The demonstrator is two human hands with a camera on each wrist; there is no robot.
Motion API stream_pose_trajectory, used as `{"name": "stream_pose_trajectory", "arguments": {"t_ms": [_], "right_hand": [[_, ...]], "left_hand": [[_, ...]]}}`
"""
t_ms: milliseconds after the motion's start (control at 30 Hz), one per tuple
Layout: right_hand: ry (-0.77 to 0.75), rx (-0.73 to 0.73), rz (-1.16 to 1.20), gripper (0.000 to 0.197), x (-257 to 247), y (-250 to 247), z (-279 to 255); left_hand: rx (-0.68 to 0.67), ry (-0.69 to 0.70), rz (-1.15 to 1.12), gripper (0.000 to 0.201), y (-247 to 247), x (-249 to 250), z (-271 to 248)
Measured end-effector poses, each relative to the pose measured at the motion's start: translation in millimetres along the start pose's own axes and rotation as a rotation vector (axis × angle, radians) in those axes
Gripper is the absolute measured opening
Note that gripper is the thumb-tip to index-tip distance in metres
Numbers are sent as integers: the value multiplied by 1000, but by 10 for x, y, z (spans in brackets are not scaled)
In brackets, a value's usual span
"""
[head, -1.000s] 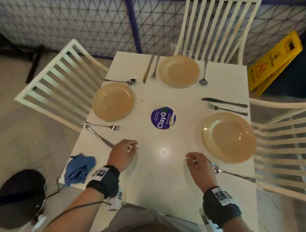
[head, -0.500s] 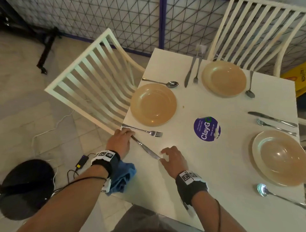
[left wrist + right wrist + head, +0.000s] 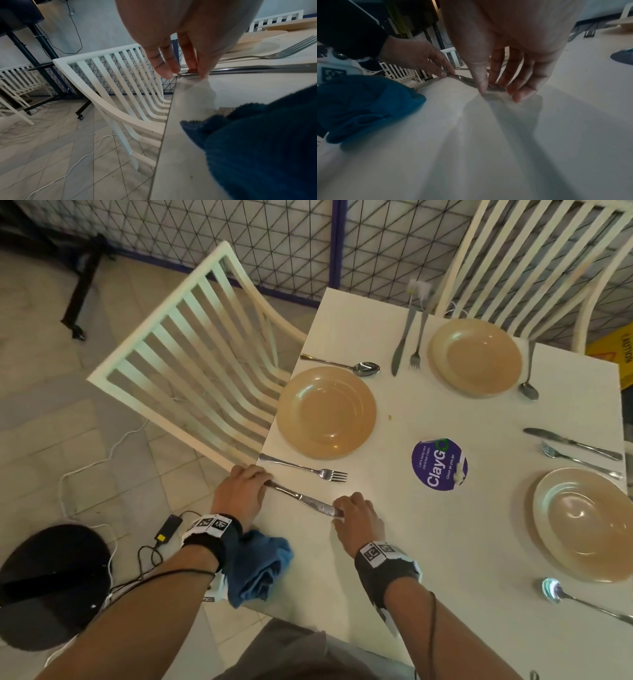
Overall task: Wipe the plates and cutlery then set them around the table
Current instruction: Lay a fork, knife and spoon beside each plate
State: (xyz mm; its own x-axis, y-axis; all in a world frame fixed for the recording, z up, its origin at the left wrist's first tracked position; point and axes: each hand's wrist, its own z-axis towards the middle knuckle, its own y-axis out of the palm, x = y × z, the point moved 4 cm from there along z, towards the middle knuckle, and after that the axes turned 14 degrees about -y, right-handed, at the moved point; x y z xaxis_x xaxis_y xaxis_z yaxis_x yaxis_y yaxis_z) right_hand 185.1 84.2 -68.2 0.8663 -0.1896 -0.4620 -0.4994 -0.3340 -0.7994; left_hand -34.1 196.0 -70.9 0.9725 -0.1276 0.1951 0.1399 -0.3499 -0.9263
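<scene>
Looking down from the head view, the left hand (image 3: 241, 494) pinches the handle end of a knife (image 3: 301, 499) at the left edge of the white surface (image 3: 445, 542), while the right hand (image 3: 358, 515) has its fingertips closed on the blade end. The knife lies flat and diagonal, just beside a fork (image 3: 305, 469) that sits below the nearest tan plate (image 3: 326, 412). A spoon (image 3: 342, 367) lies above that plate. A second plate (image 3: 476, 357) at the far side has a knife and fork to its left and a spoon to its right. A third plate (image 3: 589, 523) at the right edge has a knife and fork above it and a spoon below. A blue cloth (image 3: 260, 570) rests bunched at the near-left corner, partly under the left wrist. A round purple sticker (image 3: 439, 464) marks the centre.

In the left wrist view, the left-hand fingertips (image 3: 204, 73) curl around the knife's handle tip at the very edge of the surface; the cloth fills the lower right.

In the right wrist view, the thumb (image 3: 482, 83) and the other fingers of the right hand press on the blade from both sides, with the left hand gripping the far end.
</scene>
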Motion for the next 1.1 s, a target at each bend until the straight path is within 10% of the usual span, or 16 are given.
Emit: {"name": "stream_pose_trajectory", "arguments": {"t_ms": [1100], "right_hand": [[31, 83, 53, 23, 51, 1, 13]], "left_hand": [[3, -12, -42, 28, -22, -90, -69]]}}
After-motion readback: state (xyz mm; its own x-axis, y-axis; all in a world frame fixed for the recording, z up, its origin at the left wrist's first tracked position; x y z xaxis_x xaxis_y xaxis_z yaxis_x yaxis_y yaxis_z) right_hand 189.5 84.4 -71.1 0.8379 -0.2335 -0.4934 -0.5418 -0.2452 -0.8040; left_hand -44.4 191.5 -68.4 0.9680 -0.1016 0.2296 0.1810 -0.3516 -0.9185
